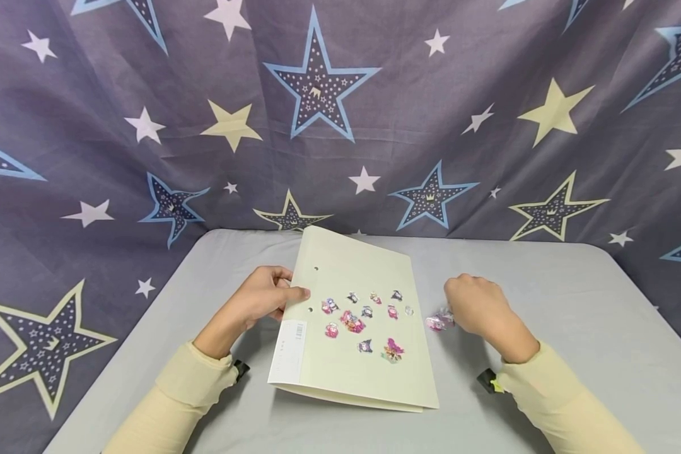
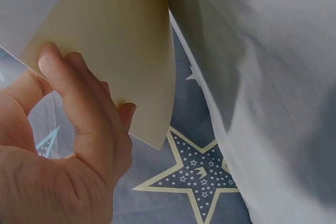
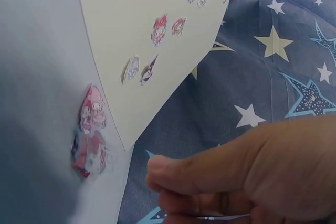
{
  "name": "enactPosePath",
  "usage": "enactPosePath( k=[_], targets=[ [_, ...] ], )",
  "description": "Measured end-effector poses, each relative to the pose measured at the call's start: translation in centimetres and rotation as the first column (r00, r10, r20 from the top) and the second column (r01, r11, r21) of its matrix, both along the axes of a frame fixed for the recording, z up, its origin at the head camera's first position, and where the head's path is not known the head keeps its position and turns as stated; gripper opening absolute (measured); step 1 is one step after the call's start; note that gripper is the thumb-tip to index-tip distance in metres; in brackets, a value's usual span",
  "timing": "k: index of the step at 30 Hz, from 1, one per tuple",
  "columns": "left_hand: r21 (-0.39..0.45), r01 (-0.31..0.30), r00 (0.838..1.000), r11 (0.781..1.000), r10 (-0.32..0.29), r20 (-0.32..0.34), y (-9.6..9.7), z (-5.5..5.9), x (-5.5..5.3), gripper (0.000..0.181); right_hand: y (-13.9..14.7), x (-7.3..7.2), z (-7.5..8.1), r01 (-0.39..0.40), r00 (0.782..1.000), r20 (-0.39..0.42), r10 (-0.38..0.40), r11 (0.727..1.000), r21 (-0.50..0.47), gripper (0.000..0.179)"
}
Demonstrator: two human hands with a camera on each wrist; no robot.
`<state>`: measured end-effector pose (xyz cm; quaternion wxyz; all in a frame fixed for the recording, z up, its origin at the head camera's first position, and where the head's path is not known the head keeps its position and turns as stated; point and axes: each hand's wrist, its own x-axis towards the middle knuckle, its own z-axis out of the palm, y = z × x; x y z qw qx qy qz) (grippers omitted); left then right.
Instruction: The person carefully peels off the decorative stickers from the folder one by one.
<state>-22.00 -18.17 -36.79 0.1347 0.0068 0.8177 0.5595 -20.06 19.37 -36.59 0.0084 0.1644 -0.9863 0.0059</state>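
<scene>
A cream file folder (image 1: 354, 265) lies slanted in the head view, a white barcode label (image 1: 288, 350) at its lower left. Colourful cartoon stickers (image 1: 352, 321) are scattered over its cover. My left hand (image 1: 261, 293) grips the folder's left edge, thumb on top; in the left wrist view its fingers (image 2: 86, 103) lie against the underside. Just right of the folder is a small heap of loose stickers (image 3: 90, 135). Close by it is my right hand (image 1: 479, 306), fingers curled and thumb tip against the forefinger. Nothing shows between them in the right wrist view.
A light grey sheet (image 1: 573, 302) covers the table under the folder. Behind and to the left hangs a dark star-patterned cloth (image 1: 386, 120). Dark camera mounts (image 1: 490, 381) stick out below both cream sleeves (image 1: 567, 397).
</scene>
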Motion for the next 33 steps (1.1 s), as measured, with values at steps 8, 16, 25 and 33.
enactPosePath(
  k=[8,16,25,33],
  targets=[
    [0.007,0.002,1.000,1.000,-0.002,-0.002,0.0,0.0,0.0,0.036,-1.3,0.6,-0.3,-0.049,0.998,-0.037,0.047,0.998,-0.050,0.030],
    [0.006,0.007,1.000,1.000,-0.007,-0.002,0.0,0.0,0.0,0.037,-2.7,1.8,-0.4,-0.117,0.993,-0.033,0.114,0.988,-0.103,0.037],
    [-0.009,0.005,1.000,1.000,-0.005,-0.005,0.0,0.1,0.0,0.037,-4.2,3.3,-0.1,-0.198,0.980,-0.010,0.198,0.973,-0.116,0.028],
    [-0.018,0.004,1.000,1.000,-0.004,-0.006,0.0,0.1,0.0,0.036,-5.0,4.3,-0.1,-0.290,0.957,-0.013,0.290,0.953,-0.087,0.018]
  ],
)
